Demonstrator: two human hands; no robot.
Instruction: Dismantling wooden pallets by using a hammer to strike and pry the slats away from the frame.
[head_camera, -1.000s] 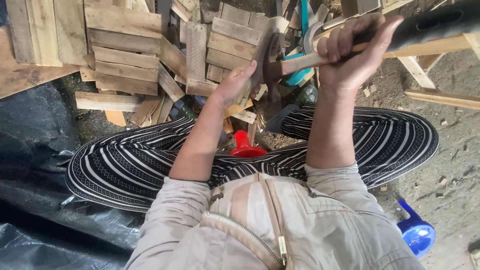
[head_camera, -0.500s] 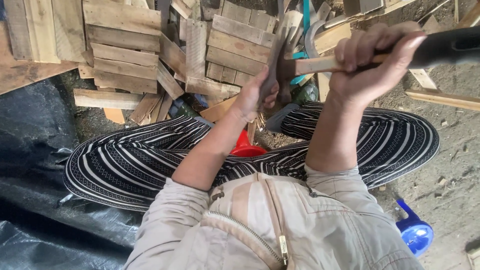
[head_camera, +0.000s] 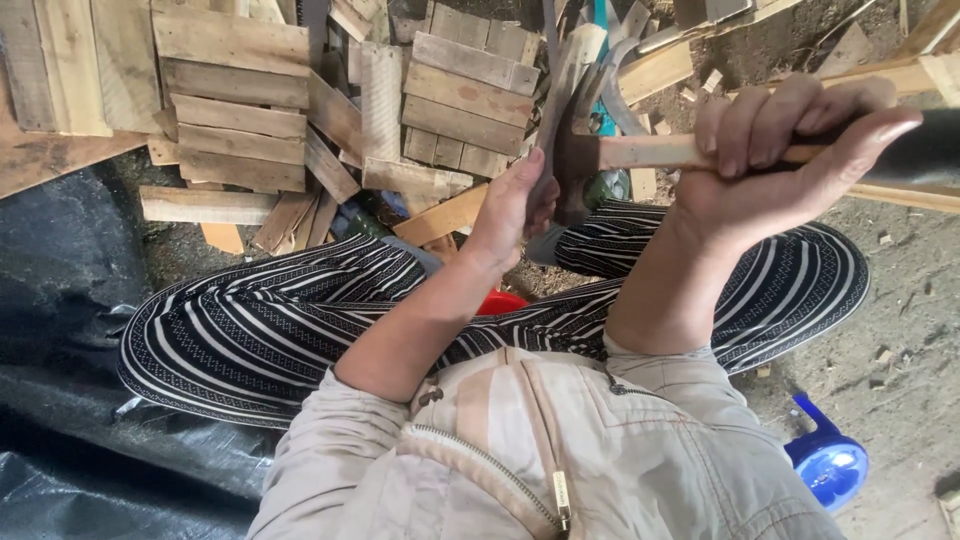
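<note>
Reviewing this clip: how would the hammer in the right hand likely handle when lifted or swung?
The hammer is probably head-heavy: a dark metal head sits on a slim wooden handle. It looks stiff, showing no bend. The right hand wraps the handle well back from the head, so the head would likely pull downward. The bare wood probably grips well rather than slipping.

Hammer (head_camera: 640, 152) handle's end — off right edge
</note>
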